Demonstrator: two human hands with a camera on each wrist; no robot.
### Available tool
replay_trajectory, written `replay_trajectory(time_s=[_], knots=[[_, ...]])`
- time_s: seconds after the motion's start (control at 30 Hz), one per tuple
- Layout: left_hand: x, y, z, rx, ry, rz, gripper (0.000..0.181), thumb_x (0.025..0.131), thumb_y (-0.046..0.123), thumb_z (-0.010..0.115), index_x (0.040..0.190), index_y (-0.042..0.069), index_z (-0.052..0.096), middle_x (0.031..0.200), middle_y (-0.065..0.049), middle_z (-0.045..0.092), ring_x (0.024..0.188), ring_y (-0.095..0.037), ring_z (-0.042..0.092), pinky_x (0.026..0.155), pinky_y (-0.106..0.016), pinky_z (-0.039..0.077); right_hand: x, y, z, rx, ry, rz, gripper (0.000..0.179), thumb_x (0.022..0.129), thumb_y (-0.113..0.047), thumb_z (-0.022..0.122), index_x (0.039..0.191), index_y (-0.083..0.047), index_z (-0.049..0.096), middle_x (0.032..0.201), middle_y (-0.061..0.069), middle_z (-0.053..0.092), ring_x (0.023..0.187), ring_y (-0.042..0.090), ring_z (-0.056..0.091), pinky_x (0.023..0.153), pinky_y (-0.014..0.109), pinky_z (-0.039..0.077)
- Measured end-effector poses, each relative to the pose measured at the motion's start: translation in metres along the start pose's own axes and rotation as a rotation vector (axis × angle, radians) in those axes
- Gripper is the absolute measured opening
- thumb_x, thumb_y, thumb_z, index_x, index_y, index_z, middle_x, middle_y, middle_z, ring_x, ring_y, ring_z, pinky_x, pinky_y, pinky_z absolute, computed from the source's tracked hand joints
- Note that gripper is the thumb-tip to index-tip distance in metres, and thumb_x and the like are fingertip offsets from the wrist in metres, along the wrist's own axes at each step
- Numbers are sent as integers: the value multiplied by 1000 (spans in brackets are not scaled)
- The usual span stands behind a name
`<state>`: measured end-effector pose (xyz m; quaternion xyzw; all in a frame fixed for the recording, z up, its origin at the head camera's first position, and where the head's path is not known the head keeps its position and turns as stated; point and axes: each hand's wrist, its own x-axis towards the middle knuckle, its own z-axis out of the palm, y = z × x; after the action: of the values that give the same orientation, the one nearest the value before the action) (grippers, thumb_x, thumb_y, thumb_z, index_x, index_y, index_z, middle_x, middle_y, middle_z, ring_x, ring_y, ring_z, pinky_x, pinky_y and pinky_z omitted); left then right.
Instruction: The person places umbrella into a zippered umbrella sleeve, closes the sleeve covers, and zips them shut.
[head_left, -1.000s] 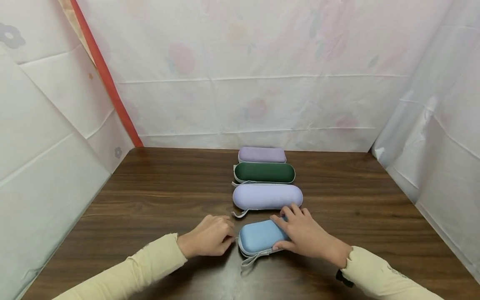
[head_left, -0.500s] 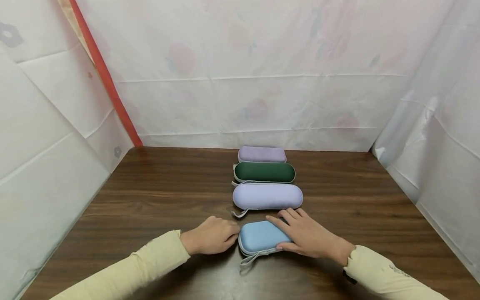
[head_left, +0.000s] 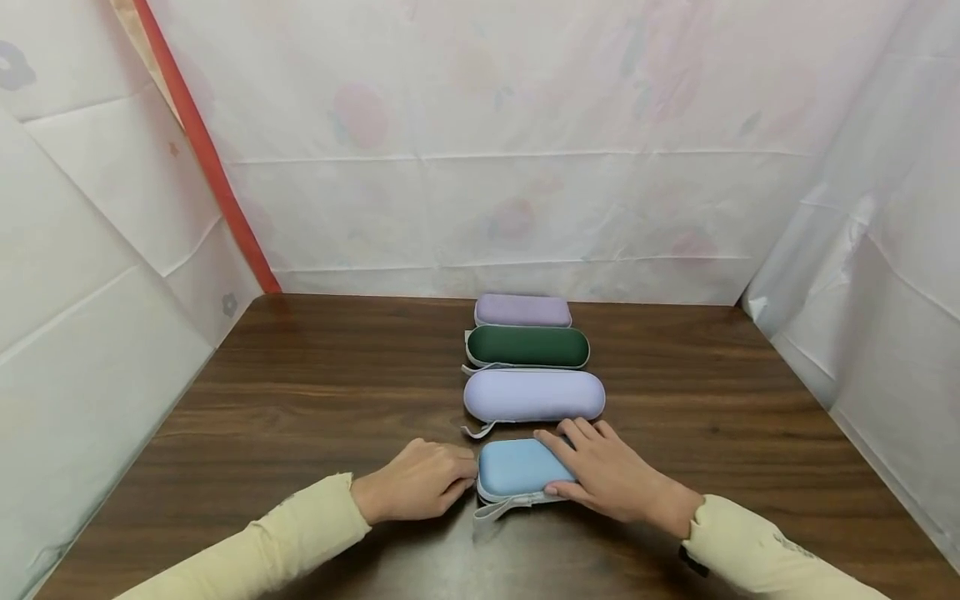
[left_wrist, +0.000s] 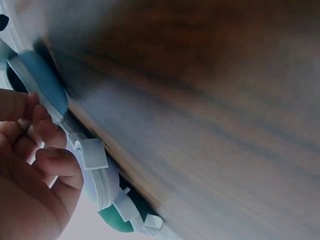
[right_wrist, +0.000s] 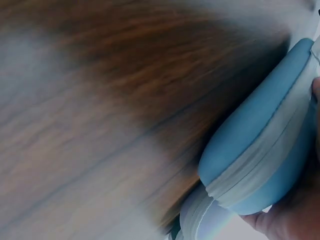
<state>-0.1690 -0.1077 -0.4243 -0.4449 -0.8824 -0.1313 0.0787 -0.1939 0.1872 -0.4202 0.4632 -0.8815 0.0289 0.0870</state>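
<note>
A light blue zip-up glasses case [head_left: 521,467] lies near the front of the table, its grey strap [head_left: 497,508] hanging off the near-left side. Across its right end, my right hand [head_left: 609,473] grips it with the thumb on the near side and the fingers over the top and far side. At the left end, my left hand [head_left: 420,483] has its fingers curled in. In the left wrist view, the thumb and forefinger of that hand [left_wrist: 40,170] pinch at the grey zip of the case [left_wrist: 47,82]; the bit between the fingertips is hidden. The case looks closed in the right wrist view.
Behind the blue case stand a lavender case [head_left: 534,396], a dark green case [head_left: 528,346] and a mauve case [head_left: 522,310] in a row. They rest on the dark wooden table [head_left: 337,358]. White patterned cloth [head_left: 585,208] hangs at the back and sides.
My left hand has come right to the blue case's left end. The case has turned a little, lying straighter, and its strap has shifted slightly left. The right hand keeps its grip.
</note>
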Motion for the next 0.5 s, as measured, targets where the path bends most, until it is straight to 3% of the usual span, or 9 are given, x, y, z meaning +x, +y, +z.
replay_trajectory(time_s=[0.17,0.5], knots=[[-1,9,-2,-8,27,2,27,90,18,62,68,23,47,67,15,44,60,1,47,44,-18,26,4,-2,0,-25,15,39,62,95,-56,44,138,-11,46,106,3,48,92,17,43,74,34,33],[1,23,-1,23,75,-71,32,84,18,70,62,21,48,61,12,46,49,-4,42,42,-22,27,7,-7,2,-1,3,56,62,96,-55,44,138,-9,47,104,3,47,89,16,40,72,32,30]])
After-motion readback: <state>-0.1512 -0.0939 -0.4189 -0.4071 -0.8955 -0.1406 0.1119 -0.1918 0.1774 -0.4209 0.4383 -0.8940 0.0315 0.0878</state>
